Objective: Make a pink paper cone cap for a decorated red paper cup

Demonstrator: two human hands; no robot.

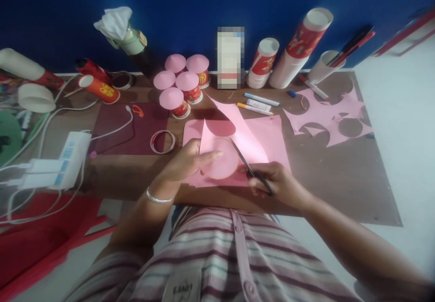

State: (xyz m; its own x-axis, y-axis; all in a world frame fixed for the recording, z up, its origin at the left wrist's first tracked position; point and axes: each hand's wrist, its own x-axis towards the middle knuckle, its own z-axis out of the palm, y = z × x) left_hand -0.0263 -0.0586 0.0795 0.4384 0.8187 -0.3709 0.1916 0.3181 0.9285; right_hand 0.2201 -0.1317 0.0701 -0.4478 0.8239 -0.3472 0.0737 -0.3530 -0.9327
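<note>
My left hand (190, 160) is closed on a sheet of pink paper (222, 157), the thumb lying on top of a round shape outlined on it. In my right hand (272, 177) is a pair of dark-handled scissors (253, 170), their blades at the right edge of the round shape. Part of the sheet curls up beyond the blades, with a curved edge cut into it. Beneath lies a stack of pink paper (272, 132). Whether the blades are apart is hard to make out.
Behind stand several red paper cups with pink cone tops (171, 98). Markers (261, 99) lie right of them, near pink paper scraps (326, 112) with round holes. A tape roll (163, 142) and a white power strip (71, 159) with cables are on the left.
</note>
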